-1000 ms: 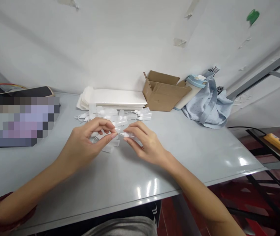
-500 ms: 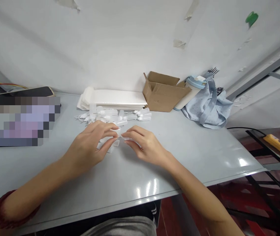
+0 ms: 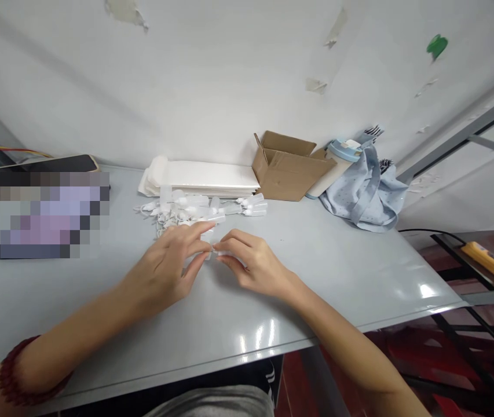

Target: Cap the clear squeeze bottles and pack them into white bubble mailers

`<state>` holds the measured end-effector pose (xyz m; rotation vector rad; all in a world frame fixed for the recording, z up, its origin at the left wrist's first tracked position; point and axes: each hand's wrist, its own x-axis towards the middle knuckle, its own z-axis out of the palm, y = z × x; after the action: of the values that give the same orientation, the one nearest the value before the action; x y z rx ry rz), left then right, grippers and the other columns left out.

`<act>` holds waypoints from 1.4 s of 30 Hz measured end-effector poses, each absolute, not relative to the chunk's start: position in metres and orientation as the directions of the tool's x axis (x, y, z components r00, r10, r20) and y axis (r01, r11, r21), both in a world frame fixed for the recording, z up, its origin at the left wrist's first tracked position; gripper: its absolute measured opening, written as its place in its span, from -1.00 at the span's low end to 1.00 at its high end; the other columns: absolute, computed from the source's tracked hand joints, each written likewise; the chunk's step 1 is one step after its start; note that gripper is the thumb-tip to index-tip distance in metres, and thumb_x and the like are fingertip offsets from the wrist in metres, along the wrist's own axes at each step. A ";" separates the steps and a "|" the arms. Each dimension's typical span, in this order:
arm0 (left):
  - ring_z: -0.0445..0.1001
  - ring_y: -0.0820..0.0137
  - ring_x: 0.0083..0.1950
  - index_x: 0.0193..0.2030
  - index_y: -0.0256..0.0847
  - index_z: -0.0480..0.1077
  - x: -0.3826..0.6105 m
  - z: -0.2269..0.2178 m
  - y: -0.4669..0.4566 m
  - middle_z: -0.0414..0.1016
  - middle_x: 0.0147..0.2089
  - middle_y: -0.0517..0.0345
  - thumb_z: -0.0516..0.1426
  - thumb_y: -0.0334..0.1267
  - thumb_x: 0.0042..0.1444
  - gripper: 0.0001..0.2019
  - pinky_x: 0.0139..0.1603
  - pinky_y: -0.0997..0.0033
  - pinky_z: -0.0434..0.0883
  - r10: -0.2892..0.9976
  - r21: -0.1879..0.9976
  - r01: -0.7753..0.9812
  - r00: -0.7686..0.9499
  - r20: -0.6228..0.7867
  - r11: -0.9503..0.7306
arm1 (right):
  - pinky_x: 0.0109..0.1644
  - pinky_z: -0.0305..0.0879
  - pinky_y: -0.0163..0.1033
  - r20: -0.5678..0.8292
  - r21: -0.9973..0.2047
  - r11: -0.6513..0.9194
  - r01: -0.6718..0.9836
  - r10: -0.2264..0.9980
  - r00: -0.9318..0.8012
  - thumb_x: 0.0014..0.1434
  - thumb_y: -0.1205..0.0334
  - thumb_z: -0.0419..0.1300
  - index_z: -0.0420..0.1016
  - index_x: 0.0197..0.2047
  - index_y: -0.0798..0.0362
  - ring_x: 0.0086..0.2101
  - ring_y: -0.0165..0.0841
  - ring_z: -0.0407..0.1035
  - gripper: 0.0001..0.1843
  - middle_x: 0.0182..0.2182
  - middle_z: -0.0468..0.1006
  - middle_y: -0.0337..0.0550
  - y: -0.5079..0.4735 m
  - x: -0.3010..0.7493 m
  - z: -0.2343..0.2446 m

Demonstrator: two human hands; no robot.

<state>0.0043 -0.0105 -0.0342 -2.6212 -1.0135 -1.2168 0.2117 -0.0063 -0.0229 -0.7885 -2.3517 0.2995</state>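
My left hand and my right hand meet fingertip to fingertip low over the grey table. Both pinch a small translucent plastic piece between them; its exact shape is hidden by the fingers. Just beyond the hands lies a heap of small clear plastic vials and caps, some with thin white tails. A red bead bracelet is on my left wrist.
A stack of white flat packets lies against the wall behind the heap. To its right stand an open cardboard box, a pale cup with a blue lid and a light blue cloth bag. A phone lies far left.
Both hands have come down from above the table to its surface and a little forward toward the heap, still pinched together on a small piece. The camera tipped slightly.
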 end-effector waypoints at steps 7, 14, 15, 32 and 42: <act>0.48 0.25 -0.16 0.26 -0.21 0.12 0.006 -0.033 -0.006 0.54 -0.24 0.07 0.04 -0.44 0.26 -0.56 -0.09 0.21 0.42 0.535 0.212 0.547 0.542 0.648 -0.810 | -0.28 0.38 -0.25 0.468 -0.425 0.776 0.465 0.629 -0.621 0.35 0.34 0.02 0.41 -0.13 0.12 -0.32 -0.35 0.41 -0.85 -0.28 0.50 -0.05 -0.007 0.208 -0.026; 0.44 0.19 -0.17 -0.11 -0.17 0.40 -0.004 -0.027 0.006 0.55 -0.26 0.08 0.12 -0.35 0.22 -0.88 -0.13 0.18 0.37 0.486 0.113 0.552 0.598 0.637 -0.826 | -0.27 0.38 -0.27 0.544 -0.409 0.781 0.472 0.624 -0.561 0.35 0.31 0.07 0.43 -0.10 0.15 -0.32 -0.36 0.42 -0.85 -0.29 0.50 -0.04 -0.004 0.213 -0.020; 0.43 0.20 -0.19 -0.16 -0.18 0.42 -0.005 -0.026 0.007 0.56 -0.27 0.08 0.12 -0.36 0.22 -0.92 -0.15 0.18 0.36 0.472 0.096 0.548 0.603 0.644 -0.831 | -0.27 0.38 -0.27 0.545 -0.409 0.781 0.471 0.624 -0.561 0.35 0.30 0.07 0.43 -0.10 0.14 -0.32 -0.36 0.42 -0.85 -0.29 0.50 -0.05 -0.003 0.213 -0.020; 0.40 0.22 -0.23 -0.31 -0.16 0.40 -0.003 -0.023 0.006 0.53 -0.34 0.10 0.02 -0.40 0.26 -0.82 -0.21 0.18 0.35 0.504 0.147 0.545 0.595 0.627 -0.826 | -0.21 0.38 -0.27 0.478 -0.489 0.741 0.461 0.669 -0.569 0.34 0.16 0.12 0.38 -0.07 0.09 -0.29 -0.38 0.45 -0.81 -0.25 0.56 -0.10 -0.003 0.213 -0.023; 0.39 0.24 -0.12 -0.28 -0.13 0.37 -0.032 -0.005 0.023 0.47 -0.30 0.18 -0.03 -0.25 0.31 -0.81 -0.12 0.18 0.36 0.667 0.162 0.810 0.331 0.668 -0.564 | 0.05 0.31 -0.02 0.386 -0.400 0.517 0.757 0.844 -0.372 0.31 0.16 0.13 0.34 0.05 0.12 0.00 -0.12 0.36 -0.70 -0.03 0.49 0.10 0.038 0.251 -0.024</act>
<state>-0.0317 0.0228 -0.0049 -2.3921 -1.3476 -1.0519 0.2507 0.0380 -0.0245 -1.3015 -2.2114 0.2091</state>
